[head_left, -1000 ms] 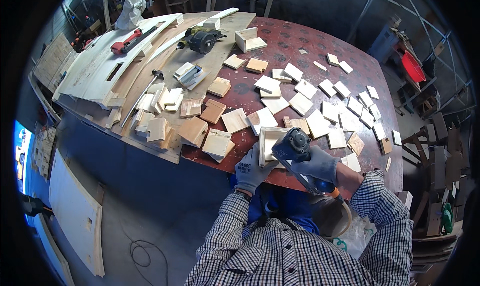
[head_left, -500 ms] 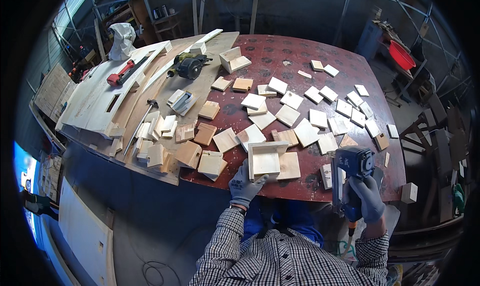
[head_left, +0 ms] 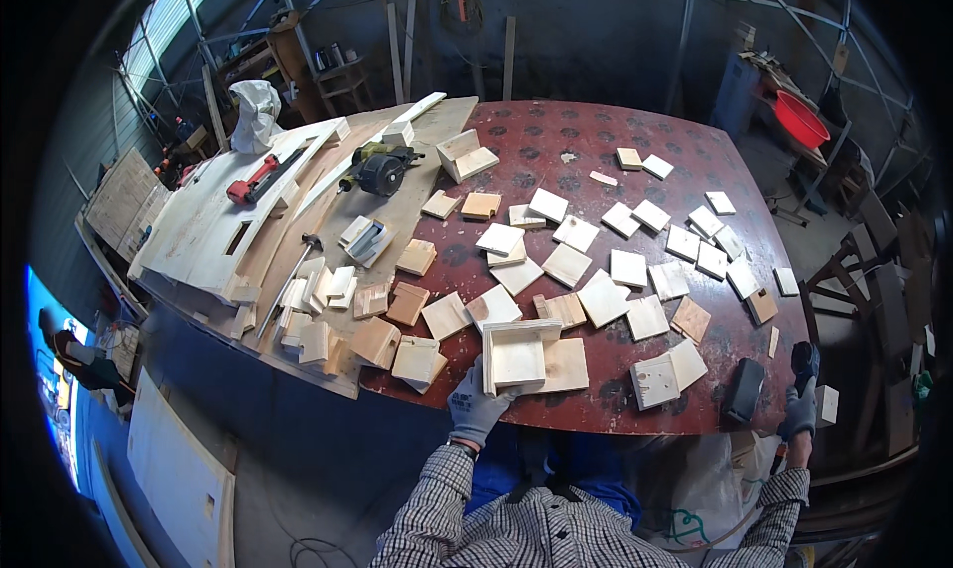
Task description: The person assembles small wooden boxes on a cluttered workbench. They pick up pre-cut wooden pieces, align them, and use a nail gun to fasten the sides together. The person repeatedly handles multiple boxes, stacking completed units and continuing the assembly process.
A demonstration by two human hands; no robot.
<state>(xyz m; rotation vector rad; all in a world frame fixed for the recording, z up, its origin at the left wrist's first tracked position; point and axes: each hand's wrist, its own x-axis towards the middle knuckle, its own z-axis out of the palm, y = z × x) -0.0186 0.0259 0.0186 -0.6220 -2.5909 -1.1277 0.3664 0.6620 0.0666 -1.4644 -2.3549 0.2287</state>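
Observation:
At the near edge of the table, my gloved left hand (head_left: 478, 405) grips a small open wooden box (head_left: 518, 357) by its left side. Its raised walls show along the left and far sides. A square wooden block (head_left: 565, 365) lies against the box's right. At the table's near right corner, my gloved right hand (head_left: 797, 409) is closed round the handle of a dark nail gun (head_left: 805, 360), whose air hose (head_left: 747, 521) trails down toward the floor. The nail gun is seen end-on, so most of its body is hidden.
Loose wood blocks (head_left: 603, 298) cover much of the red table (head_left: 635, 414). A dark oblong object (head_left: 743, 390) lies left of the nail gun. On the left stand a circular saw (head_left: 380, 171), a hammer (head_left: 311, 241) and a red tool (head_left: 260, 179). A red basin (head_left: 800, 119) is far right.
My right hand has carried the nail gun away from the box, rightward to the table's corner. My left hand still holds the box. The whole view has shifted slightly.

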